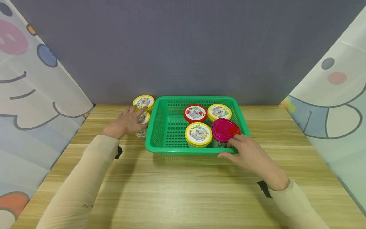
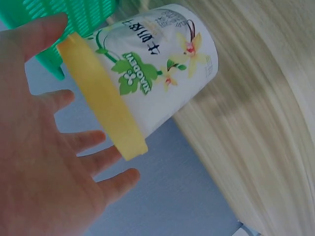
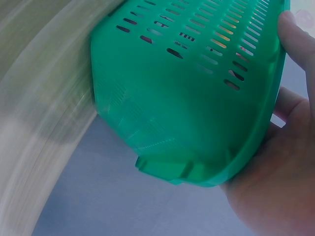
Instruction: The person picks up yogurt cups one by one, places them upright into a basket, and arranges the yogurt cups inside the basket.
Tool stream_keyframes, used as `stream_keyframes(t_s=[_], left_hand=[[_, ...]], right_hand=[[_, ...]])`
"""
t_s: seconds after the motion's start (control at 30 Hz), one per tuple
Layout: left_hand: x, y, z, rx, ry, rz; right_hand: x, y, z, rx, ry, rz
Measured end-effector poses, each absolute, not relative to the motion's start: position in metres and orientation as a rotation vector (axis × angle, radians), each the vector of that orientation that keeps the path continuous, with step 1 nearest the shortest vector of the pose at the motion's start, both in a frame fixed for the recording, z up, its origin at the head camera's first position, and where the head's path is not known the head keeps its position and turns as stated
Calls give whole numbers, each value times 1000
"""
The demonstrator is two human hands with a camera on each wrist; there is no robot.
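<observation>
My left hand (image 1: 129, 121) reaches over two yellow-lidded paper tubs beside the basket's left side. Its fingers are spread around the nearer tub (image 2: 162, 64), which has flowers and a green leaf printed on its white wall. Behind that one stands the other yellow-lidded tub (image 1: 144, 101). At the front right corner of the green basket (image 1: 155, 124), my right hand (image 1: 250, 156) grips the rim, thumb outside and fingers over the inside. Those fingers are close to a tub with a magenta lid (image 1: 224, 129); whether they touch it I cannot tell.
Inside the basket also stand a red-lidded tub (image 1: 195, 113) and two yellow-lidded tubs, one at the back (image 1: 219, 112) and one in front (image 1: 198, 134). The wooden table (image 1: 183, 190) meets a grey wall (image 1: 188, 47) behind the basket. Cartoon-printed cloths hang at both sides.
</observation>
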State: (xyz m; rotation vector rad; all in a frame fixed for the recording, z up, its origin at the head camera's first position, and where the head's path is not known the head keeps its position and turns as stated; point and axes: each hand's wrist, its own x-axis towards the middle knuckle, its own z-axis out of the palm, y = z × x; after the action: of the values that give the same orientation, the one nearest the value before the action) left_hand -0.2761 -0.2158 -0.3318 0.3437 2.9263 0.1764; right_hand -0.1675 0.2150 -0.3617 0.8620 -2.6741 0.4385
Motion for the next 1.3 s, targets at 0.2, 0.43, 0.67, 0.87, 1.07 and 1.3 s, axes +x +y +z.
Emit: stream_keyframes(t_s=[0.2,0.43,0.67,0.87,1.07,1.3], left_hand=[[-278,-213,-337,340,2924,162],[-275,-211,-339,339,2926,158],[-271,-211,-338,337,2926,134],[-272,-209,-334,303,2892,102],[-275,-207,-331,258,2869,81],[-277,-213,-342,290,2921,108]], right_hand=[[-167,214,-362,856,-2682,441],[-167,215,-363,853,-2677,444],[-167,216,-362,850,-2687,444],[-166,215,-362,847,-2691,446],[-166,215,-361,848,-2693,444],[-167,215,-361,870,-2667,448]])
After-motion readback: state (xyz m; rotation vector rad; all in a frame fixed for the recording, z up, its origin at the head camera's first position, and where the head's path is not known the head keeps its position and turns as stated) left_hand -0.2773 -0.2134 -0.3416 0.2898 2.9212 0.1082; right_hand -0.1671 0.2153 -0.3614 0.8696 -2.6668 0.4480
